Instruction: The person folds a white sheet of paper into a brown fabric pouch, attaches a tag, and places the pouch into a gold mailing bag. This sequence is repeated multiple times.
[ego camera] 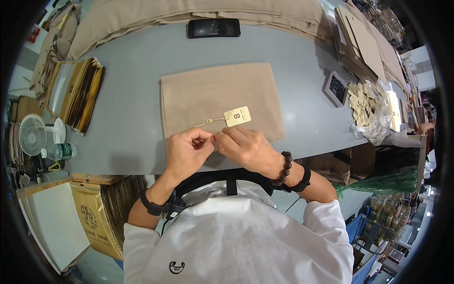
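A folded beige cloth [212, 92] lies flat on the grey table in front of me. On it rests a cream paper hang tag [242, 116] with writing and a looped string [206, 121] attached. Just below the tag, at the cloth's near edge, my left hand [189, 149] and my right hand [244, 147] meet at the fingertips. The fingers are pinched together over something very small, which they mostly hide; I cannot tell what it is.
A black phone [214, 28] lies at the table's far side before stacked beige cloths [212, 9]. Packaging bags [76, 92], a small fan [32, 135] and a plastic bottle [60, 152] are left. Right are a small tray [336, 88], a bag of tags [369, 110] and cardboard sheets [361, 46].
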The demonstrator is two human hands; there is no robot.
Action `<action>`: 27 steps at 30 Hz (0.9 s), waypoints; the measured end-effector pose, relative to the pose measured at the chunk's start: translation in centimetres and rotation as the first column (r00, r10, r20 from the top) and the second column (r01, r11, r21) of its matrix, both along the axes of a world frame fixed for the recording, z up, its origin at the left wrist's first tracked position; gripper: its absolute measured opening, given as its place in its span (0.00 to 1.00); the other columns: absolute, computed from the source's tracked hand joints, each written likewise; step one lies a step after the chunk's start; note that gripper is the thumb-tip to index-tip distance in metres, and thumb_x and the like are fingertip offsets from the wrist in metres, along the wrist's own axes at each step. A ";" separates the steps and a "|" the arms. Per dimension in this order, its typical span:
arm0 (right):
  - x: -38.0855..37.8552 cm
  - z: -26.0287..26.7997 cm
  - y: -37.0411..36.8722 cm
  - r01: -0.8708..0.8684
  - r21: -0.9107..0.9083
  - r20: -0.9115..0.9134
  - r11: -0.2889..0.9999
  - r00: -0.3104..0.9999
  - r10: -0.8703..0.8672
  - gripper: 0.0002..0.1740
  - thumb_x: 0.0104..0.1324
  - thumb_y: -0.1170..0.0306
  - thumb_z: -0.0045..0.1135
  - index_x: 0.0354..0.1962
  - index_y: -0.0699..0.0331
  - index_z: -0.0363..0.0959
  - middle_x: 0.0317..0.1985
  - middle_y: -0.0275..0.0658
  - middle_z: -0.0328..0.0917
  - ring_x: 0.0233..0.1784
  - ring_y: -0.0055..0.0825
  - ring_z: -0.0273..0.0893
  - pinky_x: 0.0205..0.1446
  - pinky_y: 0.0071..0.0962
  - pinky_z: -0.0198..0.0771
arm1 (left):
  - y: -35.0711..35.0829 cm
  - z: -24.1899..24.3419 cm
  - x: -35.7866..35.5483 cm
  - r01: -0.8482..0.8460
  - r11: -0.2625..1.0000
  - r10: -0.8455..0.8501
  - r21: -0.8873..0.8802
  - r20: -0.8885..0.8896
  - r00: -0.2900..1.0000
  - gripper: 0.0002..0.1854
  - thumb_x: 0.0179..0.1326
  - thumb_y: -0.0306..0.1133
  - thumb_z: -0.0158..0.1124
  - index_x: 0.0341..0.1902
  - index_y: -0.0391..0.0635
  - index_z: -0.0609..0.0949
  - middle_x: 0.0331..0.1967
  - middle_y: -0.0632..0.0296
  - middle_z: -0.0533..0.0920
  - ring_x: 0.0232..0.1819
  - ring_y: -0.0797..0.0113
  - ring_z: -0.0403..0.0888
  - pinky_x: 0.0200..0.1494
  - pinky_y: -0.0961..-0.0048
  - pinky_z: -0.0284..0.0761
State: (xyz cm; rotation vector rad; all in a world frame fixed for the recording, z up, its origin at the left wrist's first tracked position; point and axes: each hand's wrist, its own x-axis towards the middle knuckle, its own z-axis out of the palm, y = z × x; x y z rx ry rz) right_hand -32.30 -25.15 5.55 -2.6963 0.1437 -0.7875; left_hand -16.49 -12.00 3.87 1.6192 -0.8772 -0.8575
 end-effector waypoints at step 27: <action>6.6 -3.1 -1.4 0.057 0.296 -0.197 0.954 0.980 0.002 0.05 0.67 0.71 0.63 0.37 0.64 0.80 0.36 0.40 0.79 0.35 0.41 0.82 0.37 0.39 0.77 | 2.7 -1.1 4.3 -0.125 0.990 0.122 -0.057 0.779 0.615 0.03 0.67 0.27 0.68 0.40 0.43 0.81 0.33 0.57 0.84 0.37 0.50 0.83 0.38 0.58 0.78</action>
